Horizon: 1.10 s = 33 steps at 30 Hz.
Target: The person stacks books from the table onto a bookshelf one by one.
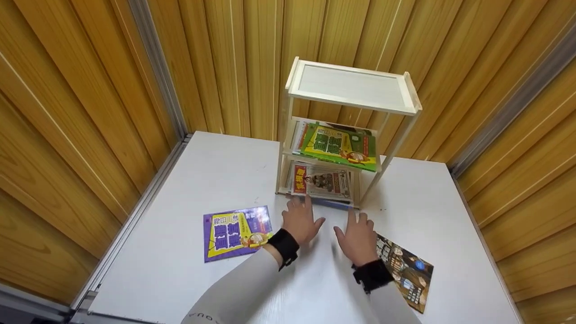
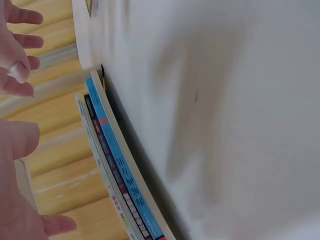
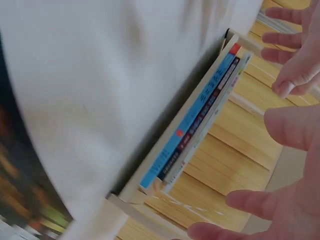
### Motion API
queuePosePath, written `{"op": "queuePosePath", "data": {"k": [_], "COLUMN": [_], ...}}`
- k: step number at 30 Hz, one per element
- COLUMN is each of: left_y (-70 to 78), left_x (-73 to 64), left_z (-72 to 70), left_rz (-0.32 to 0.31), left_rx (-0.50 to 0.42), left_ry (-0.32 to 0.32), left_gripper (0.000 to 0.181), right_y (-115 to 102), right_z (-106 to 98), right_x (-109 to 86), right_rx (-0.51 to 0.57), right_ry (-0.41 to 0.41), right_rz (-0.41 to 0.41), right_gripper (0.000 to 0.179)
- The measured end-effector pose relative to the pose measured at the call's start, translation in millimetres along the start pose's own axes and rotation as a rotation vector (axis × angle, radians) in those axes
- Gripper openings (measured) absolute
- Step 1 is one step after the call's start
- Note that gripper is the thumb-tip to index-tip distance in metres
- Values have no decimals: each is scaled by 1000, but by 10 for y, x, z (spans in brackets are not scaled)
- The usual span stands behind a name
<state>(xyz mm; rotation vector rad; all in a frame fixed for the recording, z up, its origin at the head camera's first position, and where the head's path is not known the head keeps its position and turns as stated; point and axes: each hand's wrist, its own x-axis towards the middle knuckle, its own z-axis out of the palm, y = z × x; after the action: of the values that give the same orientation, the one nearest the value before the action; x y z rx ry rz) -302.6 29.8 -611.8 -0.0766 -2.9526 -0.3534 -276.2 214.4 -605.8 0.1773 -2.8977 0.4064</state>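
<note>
Both hands are held in front of a white-framed rack (image 1: 351, 85), fingers spread and holding nothing. My left hand (image 1: 300, 222) has its fingertips close to the front of the bottom shelf; the head view does not settle whether they touch it. A little apart from the rack is my right hand (image 1: 357, 240), near its front right corner. On the bottom shelf lies a stack of books (image 1: 321, 182), whose spines, one blue (image 2: 120, 160), show in both wrist views. A green and yellow book (image 1: 339, 146) tops the pile on the middle shelf.
A purple and yellow book (image 1: 236, 229) lies on the white table (image 1: 166, 225), left of the left forearm. Partly behind the right wrist lies a dark-covered book (image 1: 411, 276). Wood-patterned walls (image 1: 216, 67) stand behind and at both sides.
</note>
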Motion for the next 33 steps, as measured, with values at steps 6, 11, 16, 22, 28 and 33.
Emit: {"op": "queuePosePath", "data": {"k": [6, 11, 16, 22, 28, 33], "left_y": [31, 25, -7, -8, 30, 41], "left_x": [-298, -491, -605, -726, -794, -788], "left_z": [102, 110, 109, 115, 158, 164], "left_rz": [51, 79, 72, 62, 55, 29], "left_rx": [46, -7, -27, -27, -26, -10], "left_ry": [-8, -29, -49, -63, -36, -38], "left_gripper": [80, 74, 73, 73, 68, 66], "right_y": [110, 131, 103, 122, 163, 140], "right_z": [74, 100, 110, 91, 76, 66], "right_x": [-367, -584, -705, -847, -922, -921], "right_rx": [29, 27, 24, 48, 53, 59], "right_ry": [-21, -34, -8, -29, -47, -44], "right_rz": [30, 60, 48, 120, 154, 140], "right_gripper": [71, 71, 69, 68, 69, 70]}}
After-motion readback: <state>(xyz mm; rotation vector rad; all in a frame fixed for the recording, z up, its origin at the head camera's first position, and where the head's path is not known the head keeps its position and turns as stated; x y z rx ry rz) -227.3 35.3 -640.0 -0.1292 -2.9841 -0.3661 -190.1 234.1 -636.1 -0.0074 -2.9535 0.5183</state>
